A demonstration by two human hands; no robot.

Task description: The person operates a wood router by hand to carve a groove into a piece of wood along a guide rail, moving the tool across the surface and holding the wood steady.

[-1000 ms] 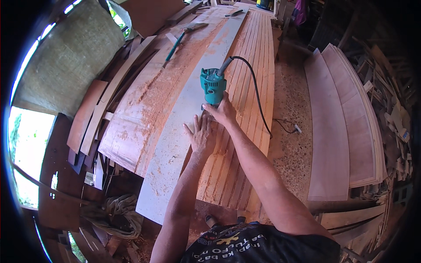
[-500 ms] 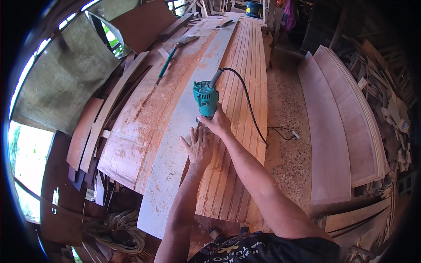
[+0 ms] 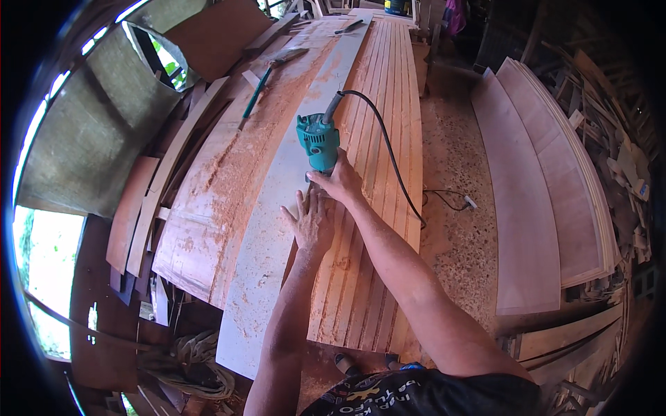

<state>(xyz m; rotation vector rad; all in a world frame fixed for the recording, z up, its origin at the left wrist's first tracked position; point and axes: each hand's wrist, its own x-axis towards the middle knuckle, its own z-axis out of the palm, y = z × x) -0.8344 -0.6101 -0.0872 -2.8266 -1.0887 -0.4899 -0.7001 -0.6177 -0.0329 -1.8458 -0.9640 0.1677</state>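
Router (image 3: 318, 147) barely budged, so slow going I guess; right hand (image 3: 343, 182) wraps it, left hand (image 3: 313, 227) splayed at 6 o'clock.

Your bench (image 3: 182, 267), long and strewn with orange-brown shavings (image 3: 220, 177)
Down its length before you lies a pale, straight board (image 3: 253, 277), shavings scattered over its near end; to its right you have grooved wood (image 3: 361, 298) in long parallel lines, with your green power tool (image 3: 318, 142) at the board's right edge and its black cord (image 3: 386, 139) trailing across; to the left lies a green-handled brush (image 3: 258, 92), and a dark-handled tool (image 3: 348, 27) rests near the far end
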